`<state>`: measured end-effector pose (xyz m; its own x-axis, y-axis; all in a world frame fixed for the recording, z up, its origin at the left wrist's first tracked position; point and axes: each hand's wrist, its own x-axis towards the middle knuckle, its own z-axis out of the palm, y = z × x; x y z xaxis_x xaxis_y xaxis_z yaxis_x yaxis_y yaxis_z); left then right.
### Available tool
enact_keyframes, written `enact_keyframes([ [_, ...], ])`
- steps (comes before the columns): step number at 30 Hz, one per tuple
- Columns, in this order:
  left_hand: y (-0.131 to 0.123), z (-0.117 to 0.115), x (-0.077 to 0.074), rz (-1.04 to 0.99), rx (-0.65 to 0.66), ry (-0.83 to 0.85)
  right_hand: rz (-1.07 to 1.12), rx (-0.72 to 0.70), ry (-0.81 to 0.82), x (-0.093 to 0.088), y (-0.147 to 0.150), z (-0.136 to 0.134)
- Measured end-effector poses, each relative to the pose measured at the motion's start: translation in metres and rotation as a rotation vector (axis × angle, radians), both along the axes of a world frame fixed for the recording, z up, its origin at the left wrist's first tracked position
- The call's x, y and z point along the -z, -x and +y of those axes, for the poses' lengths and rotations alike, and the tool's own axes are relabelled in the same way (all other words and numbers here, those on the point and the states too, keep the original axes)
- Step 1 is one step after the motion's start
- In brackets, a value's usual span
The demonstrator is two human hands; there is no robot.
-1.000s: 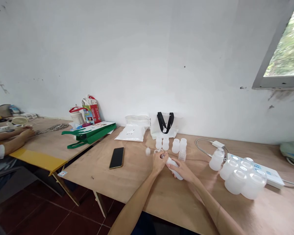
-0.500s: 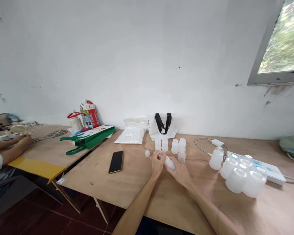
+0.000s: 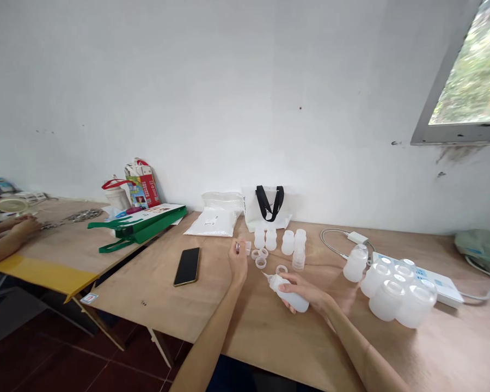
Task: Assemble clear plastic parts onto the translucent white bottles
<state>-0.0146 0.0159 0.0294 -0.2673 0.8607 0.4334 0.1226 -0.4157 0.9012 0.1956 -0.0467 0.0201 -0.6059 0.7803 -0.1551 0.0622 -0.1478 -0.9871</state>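
My right hand [image 3: 310, 293] is wrapped round a small white squeeze bottle [image 3: 288, 294] lying tilted, nozzle pointing left, just above the plywood table [image 3: 269, 332]. My left hand [image 3: 237, 257] is raised to the left of it, fingers pinched on a tiny pale cap [image 3: 237, 247]. Close to that hand sit a small capped piece [image 3: 248, 247] and three loose white rings [image 3: 260, 260]. Behind them stand several small white bottles [image 3: 288, 243].
A black phone [image 3: 187, 265] lies left of my hands. Several larger translucent jars [image 3: 396, 294] sit on the right by a white flat device [image 3: 436, 280] and cable. White bags [image 3: 265, 209] line the wall. Another person's arm [image 3: 8, 237] rests on the left table near a green bag [image 3: 139, 226].
My hands were together on the bottle; now the left hand has pulled away left and up with the small cap, and the right hand holds the bottle alone, lower and to the right.
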Motion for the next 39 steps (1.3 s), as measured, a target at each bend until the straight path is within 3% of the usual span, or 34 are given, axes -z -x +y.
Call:
enact_keyframes([
  [6,-0.010,-0.008,0.011,-0.087,0.200,0.033,0.137,0.199,-0.064,0.014,0.016,0.001],
  [11,-0.017,-0.012,0.008,-0.126,0.414,0.019,0.267,0.356,-0.110,0.023,0.022,-0.001],
  [16,-0.010,-0.022,0.002,-0.001,0.622,0.054,0.213,0.358,-0.135,0.021,0.023,0.000],
  [22,-0.008,-0.026,0.002,0.102,0.735,0.061,0.142,0.326,-0.148,0.017,0.016,0.003],
  [25,-0.008,-0.023,0.004,0.162,0.686,-0.014,0.106,0.295,-0.125,0.015,0.011,0.004],
  [30,-0.010,-0.020,0.007,0.372,0.485,-0.147,-0.006,0.343,-0.222,0.012,0.009,0.007],
  [39,-0.019,-0.019,0.016,0.492,0.345,-0.043,-0.317,0.444,-0.577,0.011,-0.001,0.014],
])
